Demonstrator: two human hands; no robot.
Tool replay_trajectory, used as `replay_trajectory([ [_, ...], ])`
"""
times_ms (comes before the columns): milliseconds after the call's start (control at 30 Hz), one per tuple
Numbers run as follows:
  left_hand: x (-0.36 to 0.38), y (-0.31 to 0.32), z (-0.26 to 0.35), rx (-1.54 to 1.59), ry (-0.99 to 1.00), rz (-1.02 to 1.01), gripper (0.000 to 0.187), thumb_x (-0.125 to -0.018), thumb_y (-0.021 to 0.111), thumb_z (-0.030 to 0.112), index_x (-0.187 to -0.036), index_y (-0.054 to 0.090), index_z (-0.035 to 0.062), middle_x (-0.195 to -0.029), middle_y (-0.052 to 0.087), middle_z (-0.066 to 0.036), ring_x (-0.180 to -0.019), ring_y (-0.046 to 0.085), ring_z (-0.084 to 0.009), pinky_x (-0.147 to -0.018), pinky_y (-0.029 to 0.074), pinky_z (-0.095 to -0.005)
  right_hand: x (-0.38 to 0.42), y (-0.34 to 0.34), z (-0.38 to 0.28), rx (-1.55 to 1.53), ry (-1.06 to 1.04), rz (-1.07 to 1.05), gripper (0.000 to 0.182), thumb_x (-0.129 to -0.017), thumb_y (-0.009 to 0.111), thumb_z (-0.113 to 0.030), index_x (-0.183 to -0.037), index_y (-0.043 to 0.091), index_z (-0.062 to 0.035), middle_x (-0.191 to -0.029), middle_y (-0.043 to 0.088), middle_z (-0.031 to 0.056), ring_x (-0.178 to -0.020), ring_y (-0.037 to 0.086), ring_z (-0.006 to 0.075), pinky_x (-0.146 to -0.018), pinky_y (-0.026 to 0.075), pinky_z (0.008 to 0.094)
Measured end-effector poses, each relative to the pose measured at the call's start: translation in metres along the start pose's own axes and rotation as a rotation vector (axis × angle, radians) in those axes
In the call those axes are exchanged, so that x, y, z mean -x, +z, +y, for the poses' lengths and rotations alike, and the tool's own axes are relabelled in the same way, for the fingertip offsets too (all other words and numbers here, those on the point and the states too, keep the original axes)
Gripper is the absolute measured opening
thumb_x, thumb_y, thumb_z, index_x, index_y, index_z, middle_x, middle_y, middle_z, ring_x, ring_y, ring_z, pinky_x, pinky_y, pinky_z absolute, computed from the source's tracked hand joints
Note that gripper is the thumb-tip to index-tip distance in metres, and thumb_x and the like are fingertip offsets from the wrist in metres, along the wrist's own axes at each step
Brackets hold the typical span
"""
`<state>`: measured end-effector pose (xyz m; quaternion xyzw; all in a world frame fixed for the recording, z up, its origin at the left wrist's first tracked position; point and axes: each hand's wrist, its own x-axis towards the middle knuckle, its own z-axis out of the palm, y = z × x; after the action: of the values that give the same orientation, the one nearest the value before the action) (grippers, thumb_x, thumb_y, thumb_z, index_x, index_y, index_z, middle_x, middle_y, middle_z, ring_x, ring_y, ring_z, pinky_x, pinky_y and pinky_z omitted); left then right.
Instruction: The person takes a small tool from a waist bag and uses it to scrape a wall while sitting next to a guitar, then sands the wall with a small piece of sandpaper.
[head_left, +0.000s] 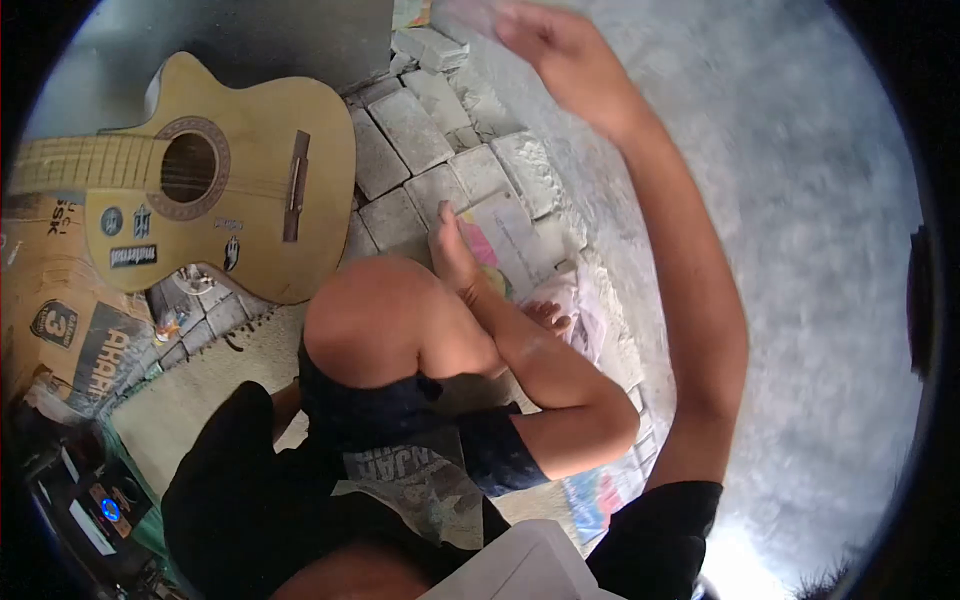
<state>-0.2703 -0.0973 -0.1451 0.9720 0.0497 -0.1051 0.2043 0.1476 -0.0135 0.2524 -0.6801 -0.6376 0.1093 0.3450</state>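
Note:
My right hand is raised at the top of the view, over the grey ground. It is blurred, its fingers are stretched out, and nothing shows in it. My left hand is hidden; only a black sleeve shows at the lower left. Another person sits close in front of me with a bare knee raised. That person's hand rests on a colourful printed sheet lying on the paving blocks, and their toes show beside it.
An acoustic guitar lies flat at the upper left, next to a printed cardboard box. Grey paving blocks run up the middle. Rough concrete ground fills the right. A small device with a blue light sits at the bottom left.

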Motion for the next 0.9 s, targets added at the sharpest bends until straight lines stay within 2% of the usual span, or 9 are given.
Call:
replay_trajectory([
  [133, 0.049, -0.007, -0.053, 0.176, -0.134, 0.244, 0.053, -0.083, 0.061, 0.013, -0.136, 0.054, 0.0111, -0.152, 0.038, -0.012, -0.142, 0.033, -0.029, -0.116, 0.032, -0.0418, -0.114, -0.018, -0.059, -0.094, 0.013, -0.358, 0.051, -0.098, 0.054, -0.051, -0.129, 0.064, -0.0116, -0.127, 0.064, 0.0178, -0.125, 0.056, 0.0251, -0.113, 0.033, 0.05],
  [233, 0.048, 0.008, -0.055, 0.22, -0.29, 0.18, 0.05, -0.084, 0.058, 0.013, -0.134, 0.055, 0.0128, -0.151, 0.039, -0.009, -0.143, 0.032, -0.0277, -0.117, 0.03, -0.043, -0.166, -0.028, -0.082, -0.252, -0.101, -0.436, 0.039, -0.103, 0.052, -0.037, -0.121, 0.066, -0.0054, -0.111, 0.069, 0.0072, -0.104, 0.06, 0.0137, -0.094, 0.047, 0.0321],
  [333, 0.043, 0.129, -0.106, -0.023, -0.061, 0.346, 0.045, -0.085, 0.06, 0.014, -0.129, 0.058, 0.0077, -0.14, 0.052, -0.015, -0.133, 0.047, -0.0324, -0.109, 0.04, -0.0439, -0.164, -0.048, -0.117, -0.156, -0.207, -0.453, 0.035, -0.104, 0.051, -0.032, -0.118, 0.066, -0.0032, -0.104, 0.069, 0.0038, -0.098, 0.06, 0.0122, -0.089, 0.047, 0.0286],
  [467, -0.034, 0.062, -0.136, 0.036, -0.113, 0.358, 0.042, -0.085, 0.06, 0.014, -0.127, 0.059, 0.0062, -0.135, 0.055, -0.017, -0.129, 0.049, -0.034, -0.106, 0.042, -0.0449, -0.126, -0.085, -0.138, 0.064, -0.044, -0.456, 0.031, -0.104, 0.053, -0.027, -0.118, 0.066, -0.003, -0.103, 0.069, 0.005, -0.097, 0.06, 0.0131, -0.089, 0.047, 0.0277],
  [567, -0.065, -0.01, -0.112, 0.161, -0.121, 0.19, 0.039, -0.086, 0.06, 0.015, -0.124, 0.06, 0.0047, -0.13, 0.057, -0.018, -0.124, 0.052, -0.0356, -0.103, 0.043, -0.0458, -0.073, -0.104, -0.1, -0.384, -0.293, -0.469, 0.028, -0.103, 0.054, -0.022, -0.122, 0.065, -0.0052, -0.11, 0.07, 0.0091, -0.1, 0.061, 0.0147, -0.091, 0.046, 0.0263],
  [633, -0.116, -0.048, -0.088, 0.249, -0.094, 0.085, 0.037, -0.086, 0.06, 0.015, -0.122, 0.061, 0.0037, -0.127, 0.059, -0.019, -0.121, 0.054, -0.0367, -0.101, 0.044, -0.0464, -0.027, -0.09, -0.07, -0.359, -0.445, -0.12, 0.034, -0.103, 0.052, -0.023, -0.134, 0.057, -0.0104, -0.13, 0.063, 0.0163, -0.118, 0.06, 0.0157, -0.102, 0.046, 0.0288],
  [733, -0.128, -0.076, -0.042, 0.412, -0.148, -0.065, 0.034, -0.087, 0.06, 0.016, -0.119, 0.062, 0.0023, -0.122, 0.061, -0.021, -0.117, 0.057, -0.0383, -0.098, 0.046, -0.0473, 0.008, -0.075, 0.001, -0.184, -0.026, -0.045, 0.027, -0.101, 0.058, -0.018, -0.119, 0.065, -0.0004, -0.096, 0.068, 0.0015, -0.091, 0.056, 0.0084, -0.084, 0.046, 0.026],
  [800, 0.0, -0.073, -0.092, 0.49, -0.245, -0.089, 0.033, -0.087, 0.06, 0.016, -0.117, 0.063, 0.0013, -0.119, 0.063, -0.022, -0.114, 0.059, -0.0394, -0.096, 0.047, -0.0479, 0.028, -0.055, 0.03, -0.252, 0.065, 0.067, 0.025, -0.101, 0.057, -0.017, -0.118, 0.065, -0.0001, -0.091, 0.065, -0.0005, -0.087, 0.055, 0.0078, -0.079, 0.046, 0.0244],
  [900, -0.019, -0.137, -0.075, 0.6, -0.414, -0.056, 0.031, -0.088, 0.06, 0.016, -0.114, 0.064, -0.0002, -0.114, 0.065, -0.023, -0.11, 0.061, -0.041, -0.093, 0.049, -0.0488, 0.05, -0.038, 0.059, -0.407, 0.225, 0.112, 0.022, -0.101, 0.057, -0.014, -0.117, 0.065, -0.0013, -0.094, 0.062, -0.0014, -0.085, 0.053, 0.0063, -0.076, 0.045, 0.0224],
])
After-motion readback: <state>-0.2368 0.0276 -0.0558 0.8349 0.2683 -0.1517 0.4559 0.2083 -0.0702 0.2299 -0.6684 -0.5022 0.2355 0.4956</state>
